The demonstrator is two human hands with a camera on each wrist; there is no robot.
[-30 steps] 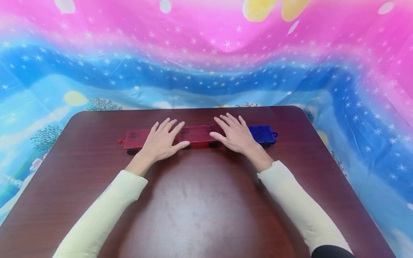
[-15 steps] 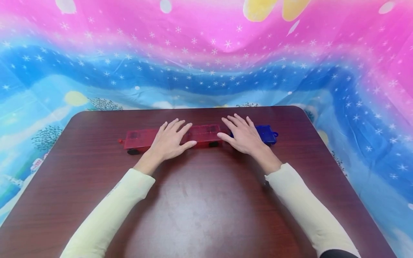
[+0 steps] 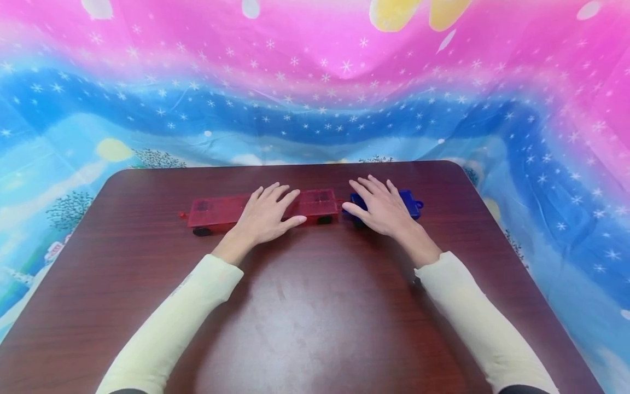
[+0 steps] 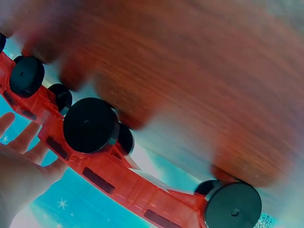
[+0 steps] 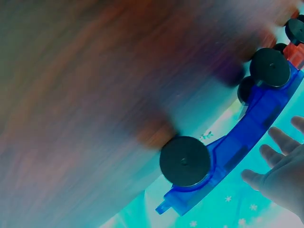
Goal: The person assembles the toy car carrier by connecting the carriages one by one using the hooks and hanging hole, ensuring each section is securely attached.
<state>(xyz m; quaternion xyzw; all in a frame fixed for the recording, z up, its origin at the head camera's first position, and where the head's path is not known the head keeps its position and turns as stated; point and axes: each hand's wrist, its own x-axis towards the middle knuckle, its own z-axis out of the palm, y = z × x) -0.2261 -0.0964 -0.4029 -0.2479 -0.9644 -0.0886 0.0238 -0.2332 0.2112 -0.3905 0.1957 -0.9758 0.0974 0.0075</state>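
Observation:
A row of translucent toy train cars with black wheels stands on the table. The left red car [image 3: 214, 213] and the right red car [image 3: 317, 203] are partly covered by my left hand [image 3: 264, 216], whose fingers are spread above them. Over the blue car [image 3: 409, 203] is my right hand [image 3: 381, 209], fingers spread too. In the left wrist view, my left hand [image 4: 23, 175] lies beside the red car [image 4: 137, 185]. The right wrist view has my right hand [image 5: 285, 178] near the blue car [image 5: 242, 135]. Neither hand grips anything; I cannot tell whether they touch the cars.
The dark brown wooden table [image 3: 295, 306] has rounded far corners. Behind it and at both sides hangs a pink and blue cloth [image 3: 315, 109] with snowflakes. A small hook [image 3: 183, 215] sticks out from the row's left end and a blue loop [image 3: 419, 204] from its right.
Both hands have slid to the right above the cars, fingers still spread. More of the left red car and the joint beside the blue car shows now. The cars have stayed in place.

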